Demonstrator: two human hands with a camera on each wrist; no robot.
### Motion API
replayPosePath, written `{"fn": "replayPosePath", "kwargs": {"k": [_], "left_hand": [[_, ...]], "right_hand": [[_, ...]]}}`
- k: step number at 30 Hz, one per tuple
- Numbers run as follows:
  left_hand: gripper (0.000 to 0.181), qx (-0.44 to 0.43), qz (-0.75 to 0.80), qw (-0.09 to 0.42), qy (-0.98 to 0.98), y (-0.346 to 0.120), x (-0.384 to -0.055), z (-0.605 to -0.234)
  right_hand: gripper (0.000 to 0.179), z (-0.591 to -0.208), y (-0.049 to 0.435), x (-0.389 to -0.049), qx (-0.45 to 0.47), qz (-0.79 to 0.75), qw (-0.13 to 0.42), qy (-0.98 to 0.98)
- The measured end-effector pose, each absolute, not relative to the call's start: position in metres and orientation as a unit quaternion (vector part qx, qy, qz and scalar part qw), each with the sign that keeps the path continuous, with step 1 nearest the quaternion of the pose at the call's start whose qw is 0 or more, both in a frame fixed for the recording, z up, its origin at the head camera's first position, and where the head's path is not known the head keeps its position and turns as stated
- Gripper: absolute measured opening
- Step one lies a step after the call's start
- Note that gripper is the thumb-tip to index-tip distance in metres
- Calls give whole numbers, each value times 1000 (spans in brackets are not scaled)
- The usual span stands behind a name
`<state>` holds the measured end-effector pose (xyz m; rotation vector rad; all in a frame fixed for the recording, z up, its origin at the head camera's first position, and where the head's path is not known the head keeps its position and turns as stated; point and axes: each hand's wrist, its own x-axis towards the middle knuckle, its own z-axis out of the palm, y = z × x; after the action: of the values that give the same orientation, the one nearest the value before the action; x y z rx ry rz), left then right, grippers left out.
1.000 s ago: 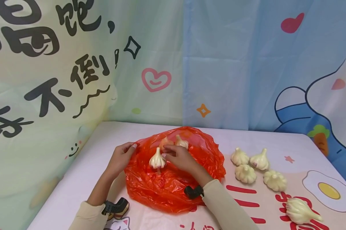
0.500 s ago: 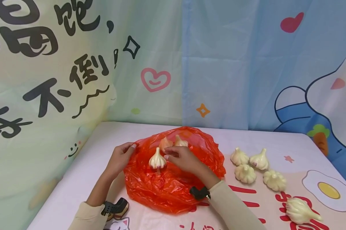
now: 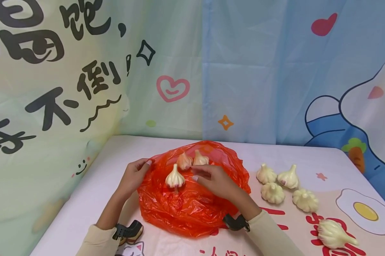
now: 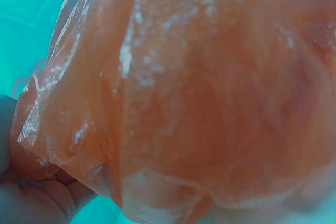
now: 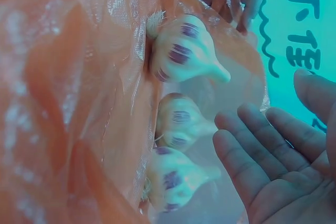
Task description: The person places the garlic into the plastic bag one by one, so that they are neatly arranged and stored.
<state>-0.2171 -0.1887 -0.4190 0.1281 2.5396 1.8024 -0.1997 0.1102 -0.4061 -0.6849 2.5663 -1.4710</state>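
Over at the far left, black characters run down the pale backdrop (image 3: pixel 56 106). Next along, my cream left sleeve (image 3: pixel 97 241) ends at a black wrist strap (image 3: pixel 128 231), and above it my left hand (image 3: pixel 135 178) pinches the left edge of the red plastic bag (image 3: pixel 179 218) between thumb and fingers. The bag lies crumpled on the counter (image 3: pixel 125 149) with its mouth spread wide. Three garlic bulbs show there: the front bulb (image 3: pixel 175 178) upright with its stalk pointing up, then the orange-tinted bulb (image 3: pixel 184 161) behind it, then the pale bulb (image 3: pixel 201 158) beside that one. From my right wrist I see purple streaks on all three.

Just right of them, my right hand (image 3: pixel 216 180) reaches over the bag, fingers loosely extended and thumb apart, with nothing in its grasp; its fingertips come close to the bulbs, though I can't tell whether they touch.

Farther right, well apart from the bag, a cluster of four bulbs (image 3: pixel 273 193) sits on the counter. Nearer me and beyond them, a lone bulb (image 3: pixel 333 234) lies on its side, stalk pointing right, near the printed fried egg (image 3: pixel 366 212).
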Motion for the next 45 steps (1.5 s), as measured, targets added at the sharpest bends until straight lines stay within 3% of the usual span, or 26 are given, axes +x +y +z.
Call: {"fn": "replayPosePath", "kwargs": {"k": [13,33,45], "left_hand": [[34,39,571,13,820,-188,-217,-420],[34,36,574,21,818,-187,-216,-418],[32,36,579,24,814,-187,-217,-419]], "right_hand": [[45,-405,143,-176,-221,-493,65,839],[38,-402,200,-160,-162,-492,-7,855],[28,-402,227,-149,-120,-456,-120,874]]}}
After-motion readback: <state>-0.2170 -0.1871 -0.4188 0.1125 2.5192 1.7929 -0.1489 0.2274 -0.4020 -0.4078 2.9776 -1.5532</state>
